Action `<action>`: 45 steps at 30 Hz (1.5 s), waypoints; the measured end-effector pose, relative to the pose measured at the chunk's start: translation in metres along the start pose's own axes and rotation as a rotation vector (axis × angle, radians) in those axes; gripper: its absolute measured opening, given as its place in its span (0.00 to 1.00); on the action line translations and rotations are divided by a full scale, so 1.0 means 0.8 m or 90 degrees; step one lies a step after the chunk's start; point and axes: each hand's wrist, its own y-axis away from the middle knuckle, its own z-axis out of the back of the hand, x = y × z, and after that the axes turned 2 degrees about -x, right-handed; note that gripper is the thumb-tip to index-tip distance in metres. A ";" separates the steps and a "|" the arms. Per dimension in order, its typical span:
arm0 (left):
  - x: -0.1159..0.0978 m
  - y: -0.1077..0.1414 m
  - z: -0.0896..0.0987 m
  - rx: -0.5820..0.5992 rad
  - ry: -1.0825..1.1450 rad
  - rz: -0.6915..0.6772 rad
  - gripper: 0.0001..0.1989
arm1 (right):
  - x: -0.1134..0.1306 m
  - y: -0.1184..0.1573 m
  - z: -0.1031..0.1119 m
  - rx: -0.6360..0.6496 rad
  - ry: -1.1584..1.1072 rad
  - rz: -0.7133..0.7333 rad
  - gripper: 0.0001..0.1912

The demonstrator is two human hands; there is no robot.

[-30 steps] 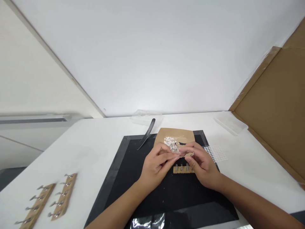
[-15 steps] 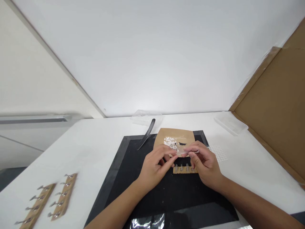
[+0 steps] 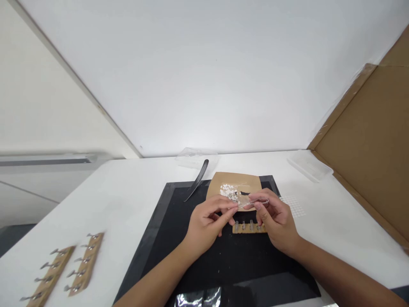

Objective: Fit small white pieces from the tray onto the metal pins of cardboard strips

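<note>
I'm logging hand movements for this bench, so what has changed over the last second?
The left hand and right hand have drawn slightly apart at the fingertips, the right fingertips shifting rightward around a small clear piece. More of the tan strip shows beneath. The curved black tool, brown sheet and white dots stayed put.

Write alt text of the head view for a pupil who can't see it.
The right hand holds a small clear piece, left hand close beside it, over a black mat. White bits lie on a brown sheet beyond; a tan strip with clear pegs sits on the mat. At left, two tan strips with metal prongs lie on a white table.
</note>
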 end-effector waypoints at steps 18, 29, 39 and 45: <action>-0.002 0.000 -0.003 -0.008 0.040 0.039 0.08 | -0.003 -0.004 0.001 -0.044 -0.003 -0.063 0.12; 0.002 0.000 -0.002 -0.025 0.041 0.059 0.07 | -0.001 -0.008 0.005 0.007 -0.010 -0.092 0.12; 0.004 0.002 -0.004 -0.006 0.018 0.069 0.09 | 0.000 -0.009 0.003 0.015 -0.020 -0.113 0.13; 0.001 0.001 -0.004 -0.010 0.013 0.065 0.08 | 0.000 -0.008 0.002 -0.001 -0.014 -0.109 0.11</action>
